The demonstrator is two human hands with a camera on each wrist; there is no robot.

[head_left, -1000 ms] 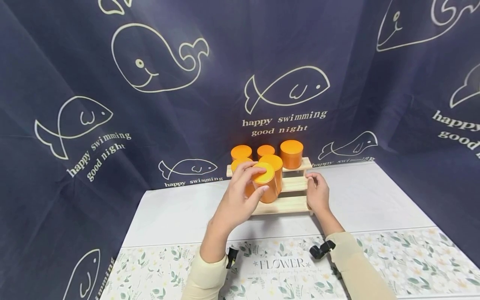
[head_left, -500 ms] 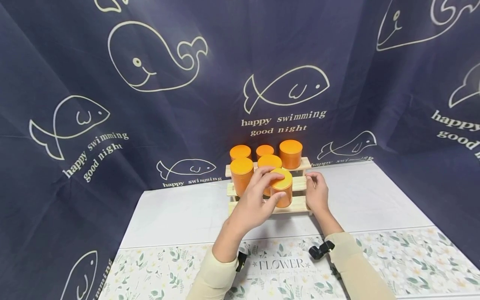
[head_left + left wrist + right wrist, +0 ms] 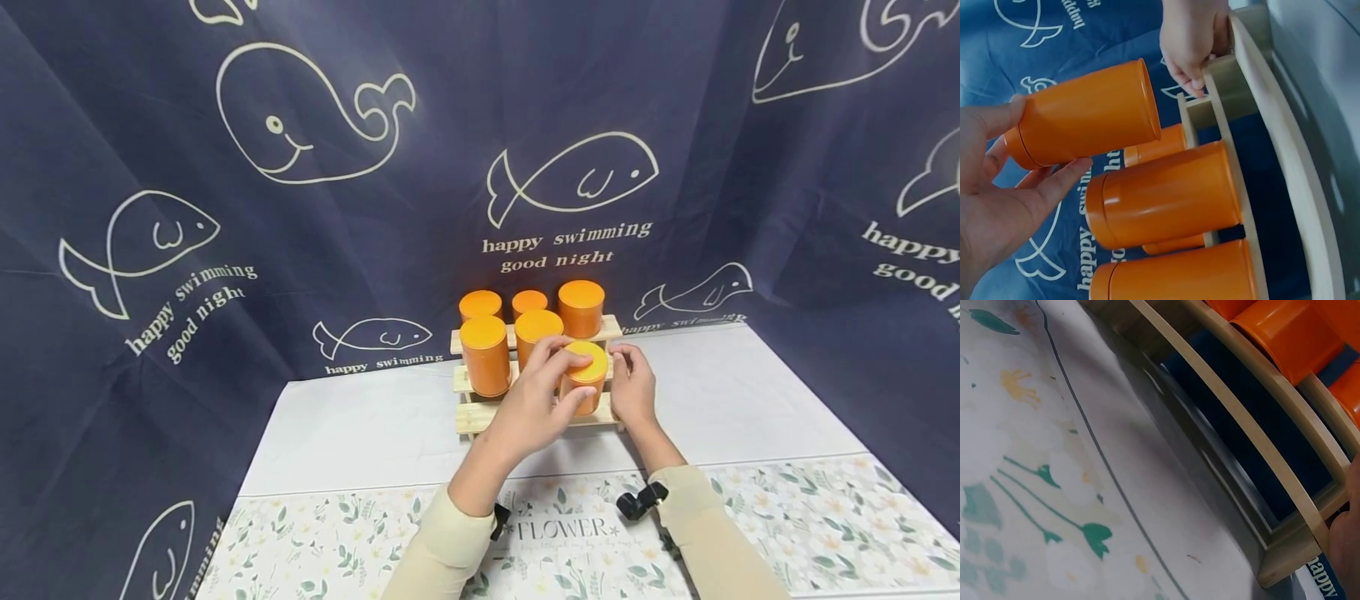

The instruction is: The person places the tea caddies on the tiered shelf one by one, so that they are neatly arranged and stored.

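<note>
Fingers and thumb of my left hand [image 3: 534, 407] hold an orange canister [image 3: 592, 393] around its yellow-orange lid. In the left wrist view this canister [image 3: 1091, 115] hangs apart from the shelf boards, its base facing them. My right hand [image 3: 633, 390] grips the right end of a three-tier wooden stand [image 3: 487, 418]; in the right wrist view only part of that hand [image 3: 1346, 540] shows at the edge. Two tall canisters stand on the middle tier, one at the left [image 3: 486, 360] and one beside it [image 3: 534, 332], partly hidden by my left hand.
On the top tier are three more canisters: a left one [image 3: 480, 305], a small middle one [image 3: 529, 302] and a larger right one [image 3: 581, 310]. Behind the stand hangs a dark blue curtain [image 3: 420, 250]. A floral mat [image 3: 337, 533] covers the white table's [image 3: 360, 433] front.
My left hand has carried the canister rightward across the front of the stand, uncovering the two middle-tier canisters. My right hand stays at the stand's right end.
</note>
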